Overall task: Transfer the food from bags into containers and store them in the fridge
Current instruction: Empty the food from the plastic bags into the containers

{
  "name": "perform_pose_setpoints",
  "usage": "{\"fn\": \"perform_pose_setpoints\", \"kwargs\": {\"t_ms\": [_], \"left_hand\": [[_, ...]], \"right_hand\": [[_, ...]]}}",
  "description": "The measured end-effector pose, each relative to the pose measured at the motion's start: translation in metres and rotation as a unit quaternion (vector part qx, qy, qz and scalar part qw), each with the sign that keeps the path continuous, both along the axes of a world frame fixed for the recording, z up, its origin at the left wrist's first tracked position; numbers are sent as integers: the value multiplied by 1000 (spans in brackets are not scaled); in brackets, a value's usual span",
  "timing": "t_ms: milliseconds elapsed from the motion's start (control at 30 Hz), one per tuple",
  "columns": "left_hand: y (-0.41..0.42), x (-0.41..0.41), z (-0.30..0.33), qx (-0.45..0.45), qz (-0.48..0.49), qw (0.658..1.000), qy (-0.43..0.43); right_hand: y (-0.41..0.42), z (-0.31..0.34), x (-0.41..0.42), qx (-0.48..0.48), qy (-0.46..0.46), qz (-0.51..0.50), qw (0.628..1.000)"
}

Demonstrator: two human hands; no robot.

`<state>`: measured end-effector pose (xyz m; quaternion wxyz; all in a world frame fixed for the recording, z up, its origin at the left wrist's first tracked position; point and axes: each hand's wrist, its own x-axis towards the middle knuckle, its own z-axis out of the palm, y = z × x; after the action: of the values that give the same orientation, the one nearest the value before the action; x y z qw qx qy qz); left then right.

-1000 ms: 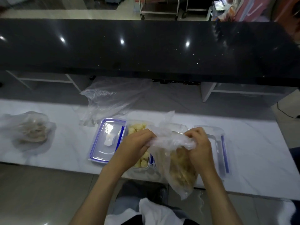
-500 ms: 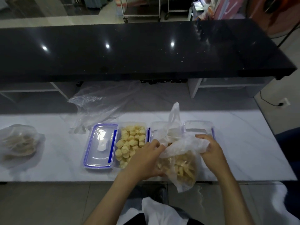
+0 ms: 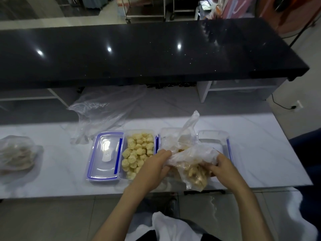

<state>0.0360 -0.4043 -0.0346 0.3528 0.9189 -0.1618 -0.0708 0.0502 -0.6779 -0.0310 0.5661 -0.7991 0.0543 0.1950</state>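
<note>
Since the earlier frame the bag (image 3: pixel 192 164) has dropped lower over the empty container (image 3: pixel 169 136), its mouth spread wider. Left hand (image 3: pixel 152 168) and right hand (image 3: pixel 223 166) each pinch its plastic. Left of that container sits the filled container (image 3: pixel 138 153), then a lid (image 3: pixel 105 157).

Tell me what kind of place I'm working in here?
Probably a commercial or shared kitchen's prep area. A white marble-look worktop sits below a raised black stone counter, with metal trolleys on a tiled floor beyond. Both hands, left hand and right hand, grip a food bag over clip-lock containers.
</note>
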Motion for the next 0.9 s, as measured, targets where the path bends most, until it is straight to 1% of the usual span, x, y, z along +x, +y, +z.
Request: {"fn": "perform_pose_setpoints", "kwargs": {"t_ms": [100,200,300,367,433,500,567,600,667,733,767,800,833,900], "left_hand": [[-2,0,5,-67,46,997,15],[-3,4,17,-128,92,987,8],[-1,5,32,-186,105,977,-12],[1,5,40,-220,113,969,-22],[-2,7,46,-238,135,962,-14],[-6,9,47,-238,158,958,11],[-8,12,48,-233,154,960,36],[-6,12,49,-232,134,962,57],[-4,11,52,-219,72,964,132],[-5,10,52,-187,50,964,181],[-7,11,49,-171,53,968,179],[-11,13,46,-156,59,973,159],[-14,15,43,-146,59,980,126],[-19,20,35,-138,60,988,45]], "right_hand": [[4,-1,5,-16,-27,-50,998],[13,12,12,24,-63,-81,994],[24,28,16,79,-100,-97,987],[29,35,18,114,-102,-123,981],[33,37,19,141,-87,-140,976],[37,34,20,151,-57,-160,974],[39,26,21,172,-24,-188,967],[41,23,20,187,-6,-205,961],[42,19,20,201,10,-226,953],[43,18,24,204,13,-207,957],[44,18,26,196,19,-185,963],[46,17,26,183,31,-163,969],[48,16,27,169,40,-140,975],[49,17,26,135,28,-90,986]]}}
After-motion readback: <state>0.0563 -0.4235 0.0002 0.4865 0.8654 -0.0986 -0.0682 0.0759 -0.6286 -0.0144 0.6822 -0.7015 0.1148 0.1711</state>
